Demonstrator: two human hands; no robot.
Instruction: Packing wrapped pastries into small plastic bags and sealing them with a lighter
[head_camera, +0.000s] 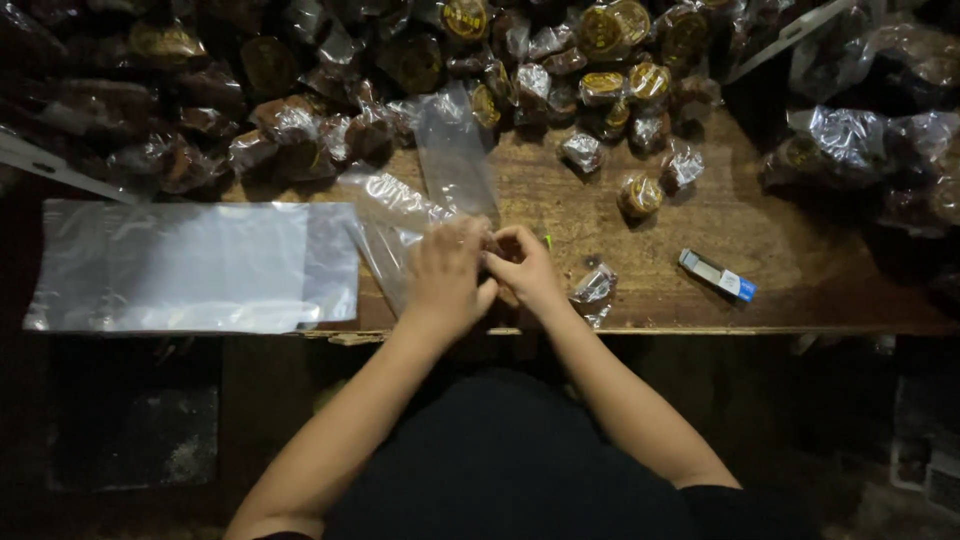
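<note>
Hands together, clear bag just left

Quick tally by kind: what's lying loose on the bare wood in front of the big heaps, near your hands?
Wrapped brown cakes lying singly: 4
Small blue-and-white box: 1
Stack of flat clear bags: 1
Total: 6

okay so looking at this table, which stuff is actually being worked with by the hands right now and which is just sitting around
In use: left hand and right hand, meeting over a small brown item, mostly hidden; clear bag under the left hand.

Lying about: stack of flat bags, wrapped cakes pile, loose wrapped piece, small box.
</note>
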